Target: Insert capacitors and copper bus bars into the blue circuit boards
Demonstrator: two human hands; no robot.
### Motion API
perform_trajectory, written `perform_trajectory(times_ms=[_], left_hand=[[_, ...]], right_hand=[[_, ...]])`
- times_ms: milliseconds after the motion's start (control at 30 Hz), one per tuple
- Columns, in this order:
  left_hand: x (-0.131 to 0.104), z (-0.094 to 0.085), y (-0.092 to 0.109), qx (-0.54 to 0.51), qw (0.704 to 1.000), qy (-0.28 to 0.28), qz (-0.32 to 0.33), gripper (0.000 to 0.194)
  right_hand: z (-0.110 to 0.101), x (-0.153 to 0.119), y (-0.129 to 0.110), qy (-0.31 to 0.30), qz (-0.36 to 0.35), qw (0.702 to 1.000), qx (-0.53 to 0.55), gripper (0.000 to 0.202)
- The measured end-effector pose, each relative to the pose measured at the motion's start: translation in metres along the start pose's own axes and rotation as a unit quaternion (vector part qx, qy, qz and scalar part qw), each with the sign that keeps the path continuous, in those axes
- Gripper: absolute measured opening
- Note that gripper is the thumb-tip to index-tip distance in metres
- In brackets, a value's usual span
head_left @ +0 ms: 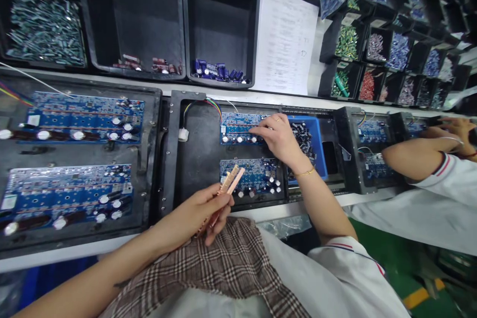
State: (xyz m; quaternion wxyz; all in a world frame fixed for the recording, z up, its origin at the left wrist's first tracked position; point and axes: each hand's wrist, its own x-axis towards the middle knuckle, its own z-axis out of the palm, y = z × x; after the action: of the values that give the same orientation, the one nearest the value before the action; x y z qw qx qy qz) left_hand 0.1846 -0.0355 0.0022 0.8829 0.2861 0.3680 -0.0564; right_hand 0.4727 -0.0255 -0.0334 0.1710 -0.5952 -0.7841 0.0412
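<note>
Counter (55, 253) holds black tray (197, 169), blue bin (319, 149) at right, upper circuit board (242, 121) and lower circuit board (251, 176) in tray; right hand (279, 136) half-curled over upper board's right end, can't tell if gripping, left hand (212, 208) closed around copper-colored strips (235, 182) near lower board.

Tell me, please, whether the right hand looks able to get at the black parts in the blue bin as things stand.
Probably yes: the right hand is at a circuit board just beside the blue bin, and no lid covers the black parts.
</note>
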Motion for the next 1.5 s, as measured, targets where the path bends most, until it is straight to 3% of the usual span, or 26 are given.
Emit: perform_trajectory(times_ms=[133,300,467,600,667,767,833,867,967,1067,1300,1400,1500], left_hand=[[0.006,-0.006,0.010,0.009,0.993,0.099,0.060,0.037],[0.014,-0.013,0.017,0.004,0.976,0.177,0.126,0.040],[0.015,-0.013,0.014,0.048,0.962,0.207,0.169,0.034],[0.012,-0.008,0.012,0.055,0.956,0.224,0.182,0.035],[0.009,-0.003,0.011,0.032,0.961,0.210,0.176,0.035],[0.003,0.005,0.008,-0.012,0.984,0.117,0.131,0.033],[0.001,0.008,0.005,-0.008,0.993,0.068,0.101,0.033],[0.001,0.008,0.004,0.009,0.992,0.070,0.103,0.034],[0.003,0.001,0.000,0.099,0.965,0.170,0.174,0.036],[0.009,-0.008,-0.003,0.165,0.931,0.247,0.213,0.033],[0.015,-0.013,-0.006,0.264,0.909,0.255,0.198,0.031],[0.012,-0.011,-0.006,0.337,0.878,0.271,0.203,0.028],[0.007,-0.004,-0.005,0.419,0.840,0.284,0.194,0.025]], right_hand=[[0.006,0.001,0.001,-0.024,0.007,0.999,0.022,0.031],[0.008,-0.001,0.002,-0.027,0.004,0.999,0.020,0.031],[0.007,0.002,0.003,-0.043,0.000,0.999,0.000,0.030],[-0.007,-0.001,-0.025,0.006,0.043,0.999,-0.016,0.030],[-0.019,-0.007,-0.053,0.038,0.031,0.999,0.003,0.029],[-0.035,-0.021,-0.092,0.031,-0.084,0.996,0.025,0.030],[-0.040,-0.034,-0.104,0.027,-0.134,0.990,0.029,0.026],[-0.041,-0.041,-0.104,0.030,-0.131,0.990,0.030,0.025],[-0.033,-0.059,-0.092,0.033,-0.061,0.997,0.028,0.028],[-0.016,-0.068,-0.076,-0.013,-0.027,0.999,0.014,0.033],[0.008,-0.072,-0.063,-0.051,-0.017,0.998,0.012,0.033],[0.002,-0.072,-0.064,-0.057,-0.014,0.998,0.008,0.032],[-0.013,-0.069,-0.076,-0.005,-0.001,1.000,0.015,0.033]])
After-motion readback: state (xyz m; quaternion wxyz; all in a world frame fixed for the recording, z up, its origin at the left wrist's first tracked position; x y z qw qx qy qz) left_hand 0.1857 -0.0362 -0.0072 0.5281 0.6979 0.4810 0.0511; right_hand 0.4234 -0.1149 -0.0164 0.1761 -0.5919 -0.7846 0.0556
